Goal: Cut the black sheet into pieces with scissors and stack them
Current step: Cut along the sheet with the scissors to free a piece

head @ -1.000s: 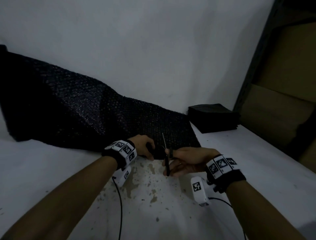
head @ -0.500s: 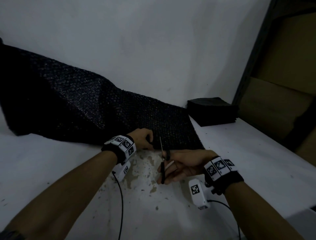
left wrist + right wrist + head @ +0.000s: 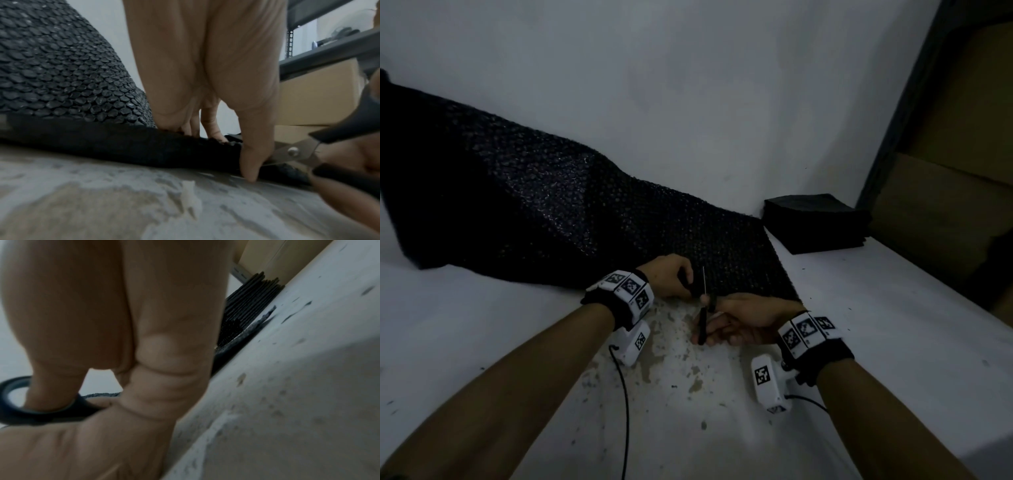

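Scissors (image 3: 703, 310) (thumb through one loop) have advanced into the black sheet (image 3: 571, 226) edge, gripped by the right hand (image 3: 743, 320), just beside the left hand (image 3: 669, 279) pinching it.

Both forearms reach forward over the table, the left hand (image 3: 669, 275) curled with fingers above and thumb below, pinching the near edge of the black bubble sheet (image 3: 571, 219), the right hand (image 3: 739, 317) just beside it, fingers curled through the scissors (image 3: 703, 308) handles.
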Demonstrator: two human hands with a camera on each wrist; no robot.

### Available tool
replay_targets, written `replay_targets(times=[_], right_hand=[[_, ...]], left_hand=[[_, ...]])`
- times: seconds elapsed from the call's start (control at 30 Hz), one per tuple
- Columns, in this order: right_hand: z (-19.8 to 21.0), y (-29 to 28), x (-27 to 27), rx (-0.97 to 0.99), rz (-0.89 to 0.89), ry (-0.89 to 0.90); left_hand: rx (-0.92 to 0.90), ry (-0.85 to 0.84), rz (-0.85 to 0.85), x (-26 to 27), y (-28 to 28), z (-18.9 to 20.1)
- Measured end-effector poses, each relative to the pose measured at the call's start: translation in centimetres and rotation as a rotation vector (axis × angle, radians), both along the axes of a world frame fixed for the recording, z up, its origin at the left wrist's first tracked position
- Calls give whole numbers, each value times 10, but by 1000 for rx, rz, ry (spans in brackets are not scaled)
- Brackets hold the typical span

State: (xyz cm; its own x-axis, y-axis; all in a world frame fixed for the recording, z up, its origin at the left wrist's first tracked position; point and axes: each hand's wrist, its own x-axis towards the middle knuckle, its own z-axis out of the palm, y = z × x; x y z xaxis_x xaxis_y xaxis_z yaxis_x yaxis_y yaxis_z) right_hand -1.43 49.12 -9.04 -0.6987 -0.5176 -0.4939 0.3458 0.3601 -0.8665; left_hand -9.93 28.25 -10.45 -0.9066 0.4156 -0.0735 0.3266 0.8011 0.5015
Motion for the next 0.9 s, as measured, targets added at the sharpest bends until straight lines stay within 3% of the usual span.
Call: replay_targets(times=[0.27,0.47,0.9], right_hand=[[-3,-3,-7,24,42,1],[-8,-3,-6,-191,-41,-114],[-12,-5,-6,-192,-42,-99]], left_hand=[[16,-38,-74,-4,-1,0],[31,-44,-76,-4,-2,1],[26,-33,-89,-6,-4,-2]])
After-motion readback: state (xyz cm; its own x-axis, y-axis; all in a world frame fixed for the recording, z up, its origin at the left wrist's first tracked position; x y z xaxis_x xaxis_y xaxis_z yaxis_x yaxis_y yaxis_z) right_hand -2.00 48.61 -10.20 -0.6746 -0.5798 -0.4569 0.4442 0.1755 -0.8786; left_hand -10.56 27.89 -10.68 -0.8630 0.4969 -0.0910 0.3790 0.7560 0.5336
